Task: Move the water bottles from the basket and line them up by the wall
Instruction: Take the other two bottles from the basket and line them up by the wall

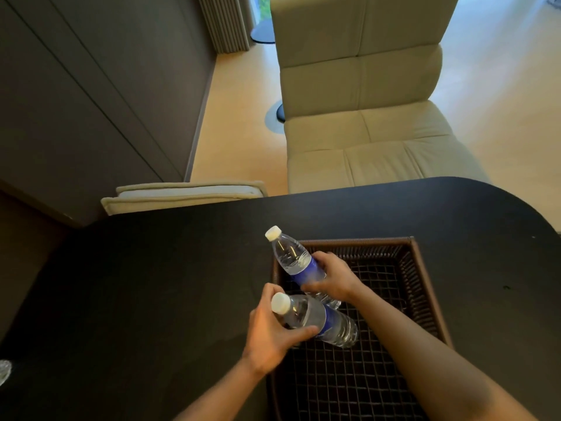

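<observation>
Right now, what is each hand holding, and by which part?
Left hand grips the nearer bottle at its shoulder, just below the cap. Right hand grips the farther bottle around its blue-labelled middle.

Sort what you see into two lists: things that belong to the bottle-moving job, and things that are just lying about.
Part of the job:
- far bottle, in the right hand
- near bottle, in the left hand
- basket
- table
- wall

Just there:
- chair
- cushion
- curtain
- clear thing at the table's left edge, too cropped to name
</observation>
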